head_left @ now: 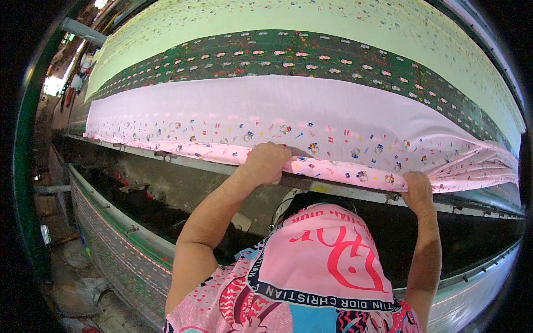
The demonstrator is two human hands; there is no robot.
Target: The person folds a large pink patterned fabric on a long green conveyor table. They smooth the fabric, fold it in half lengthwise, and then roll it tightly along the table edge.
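A length of thin pink fabric (258,100), printed with small cartoon figures, lies along a long table in front of me. Its near edge is gathered into a loose fold (333,167) along the table's front. My left hand (268,161) is closed on that fold near the middle, its fingertips hidden by the cloth and the hand's back. Farther right, my right hand (417,189) grips the same folded edge. Beyond it, the cloth bunches into creases (479,162) toward the right end. To the left, the fabric lies flatter.
Behind the pink cloth runs a dark green printed tabletop strip (287,46). Pale yellow-green printed fabric (266,14) covers the far side. A metal rail (208,164) with short pegs edges the table. Another long table (125,245) stands across a dark gap on the near side.
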